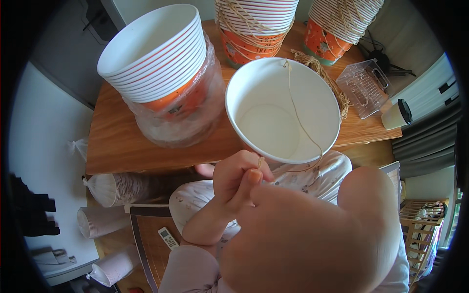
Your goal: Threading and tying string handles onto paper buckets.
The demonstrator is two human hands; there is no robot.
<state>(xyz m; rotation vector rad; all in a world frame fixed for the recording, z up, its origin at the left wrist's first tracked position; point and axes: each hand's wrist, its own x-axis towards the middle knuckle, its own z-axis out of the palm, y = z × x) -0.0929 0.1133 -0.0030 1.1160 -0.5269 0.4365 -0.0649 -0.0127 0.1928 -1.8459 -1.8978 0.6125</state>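
Observation:
A large white-lined paper bucket (266,93) stands tilted at the table's front edge, its mouth toward me. From its far rim a thin tan string (299,115) runs down across the inside, over the near right rim, and loops back to my hands. My left hand (234,176) is closed just below the near rim, pinching the string between thumb and finger. My right hand (278,205) is a large blur close to the camera, meeting the left hand; its fingers are hidden. A tiny bright point shows between the hands, too small to name.
A nested stack of buckets (151,63) in clear plastic stands left on the wooden table (112,141). Two string-draped stacks (256,22) (337,29) are behind. Right are a string bundle (325,73), a clear plastic box (364,90) and a lidded cup (396,115). A remote (168,238) lies below left.

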